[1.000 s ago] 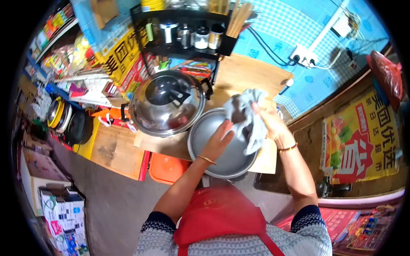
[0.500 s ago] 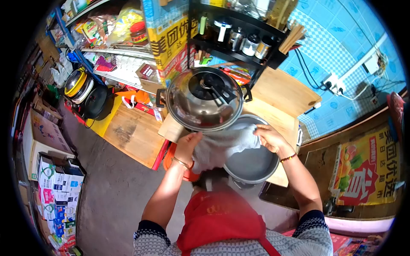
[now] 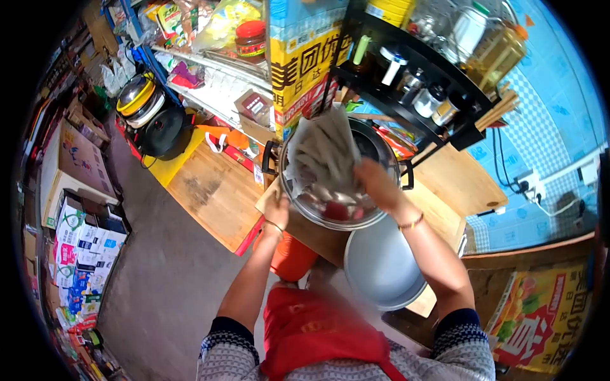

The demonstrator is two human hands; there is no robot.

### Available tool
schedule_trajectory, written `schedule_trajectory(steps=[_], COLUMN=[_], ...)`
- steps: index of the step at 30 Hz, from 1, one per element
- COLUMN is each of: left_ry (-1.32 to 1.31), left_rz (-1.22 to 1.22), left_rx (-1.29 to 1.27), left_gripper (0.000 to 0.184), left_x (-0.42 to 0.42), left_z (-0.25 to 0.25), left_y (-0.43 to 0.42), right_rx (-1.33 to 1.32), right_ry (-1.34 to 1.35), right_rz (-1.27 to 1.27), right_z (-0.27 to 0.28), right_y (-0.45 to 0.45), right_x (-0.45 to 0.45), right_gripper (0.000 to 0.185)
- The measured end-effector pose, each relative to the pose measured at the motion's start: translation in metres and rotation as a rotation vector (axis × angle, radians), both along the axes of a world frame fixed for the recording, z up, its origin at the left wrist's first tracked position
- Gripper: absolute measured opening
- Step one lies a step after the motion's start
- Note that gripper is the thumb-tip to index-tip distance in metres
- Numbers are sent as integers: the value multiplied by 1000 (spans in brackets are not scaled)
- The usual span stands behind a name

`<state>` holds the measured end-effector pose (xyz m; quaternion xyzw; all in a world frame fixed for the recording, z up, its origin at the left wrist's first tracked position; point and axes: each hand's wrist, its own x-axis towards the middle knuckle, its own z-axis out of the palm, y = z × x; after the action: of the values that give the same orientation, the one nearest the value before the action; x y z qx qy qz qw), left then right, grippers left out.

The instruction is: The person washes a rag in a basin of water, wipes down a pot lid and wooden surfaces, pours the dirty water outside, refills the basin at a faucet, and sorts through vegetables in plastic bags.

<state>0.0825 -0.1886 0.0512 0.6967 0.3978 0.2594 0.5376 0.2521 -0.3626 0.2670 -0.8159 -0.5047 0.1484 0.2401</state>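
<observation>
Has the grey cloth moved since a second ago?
Yes. The cloth has gone left and farther from the body: it was over the basin, now it's over the shiny lid.

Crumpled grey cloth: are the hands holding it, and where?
The right hand holds the cloth by its right edge; the left hand shows no clear hold.

wooden table [image 3: 445,216] | lidded pan [image 3: 332,208] on top | grey basin [image 3: 384,265] beside it, at front edge

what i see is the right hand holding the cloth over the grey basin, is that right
The place is wrong: in the head view, the right hand is holding the cloth over the shiny metal lid, not the grey basin.
</observation>
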Motion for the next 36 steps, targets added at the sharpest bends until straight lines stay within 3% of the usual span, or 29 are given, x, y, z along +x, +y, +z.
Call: schedule_trajectory(steps=[1,2,4,5,7,9,10,12,13,14,15,16,18,19,21,24,25,28,31,33,34,36], left_ry=[142,54,-27,-76,-121,-73,-79,-108,-118,-189,-229,-259,-265,-264,-272,-229,-224,-72,-3,28,37,104], left_rz=[-68,-138,-229,-208,-193,-375,-383,-416,-425,-452,-475,-481,-423,-439,-393,-416,-414,-503,-444,-422,-463,-450], left_rx=[105,85,-40,-67,-100,536,526,239,139,-214,-398,-581,-717,-723,-379,-450,-448,-237,37,225,223,-194], left_gripper=[59,58,48,46,44,38,38,50,56,59,60,61,62,62,61,61,61,55,34,25,25,37], left_x=[-2,4,12,14,11,7,5,6,7,8,11,15,20,20,26,27,26,21,28,35,38,39], left_z=[5,-56,-28,-3,-8,-38,-41,-36,-27,4,17,30,33,18,-22,20,14,-6,-12,-8,-5,1], left_y=[-12,-8,-16,-20,-14,-6,-5,-2,2,11,14,17,18,14,6,14,11,4,2,0,-1,-1], right_rx=[-198,-264,27,21,178,89,13,-168,-288,-407,-193,-208,-137,-298,-293,-282,-287,-351,-216,-56,24,293], right_ry=[227,-177,-384,-381,-583,-571,-559,-664,-723,-775,-724,-726,-443,-436,-353,-115,-69,233,481,466,414,467], right_rz=[-131,-48,-44,-50,101,77,66,94,302,511,569,565,604,587,624,505,441,77,-151,-333,-401,-429], right_z=[-9,-7,7,2,-13,-46,-47,-46,-46,-48,-67,-73,-77,-73,-75,-84,-79,-97,-101,-100,-115,-151], right_y=[0,-4,17,39,91,129,149,165,167,171,167,174,198,212,229,231,224,177,112,60,37,-3], right_x=[-12,-30,-45,-43,-32,-22,-25,-44,-53,-55,-37,-20,29,45,87,145,166,221,250,241,239,228], right_gripper=[27,33,41,41,47,48,49,49,49,49,46,46,44,44,46,46,49,79,86,84,82,71])
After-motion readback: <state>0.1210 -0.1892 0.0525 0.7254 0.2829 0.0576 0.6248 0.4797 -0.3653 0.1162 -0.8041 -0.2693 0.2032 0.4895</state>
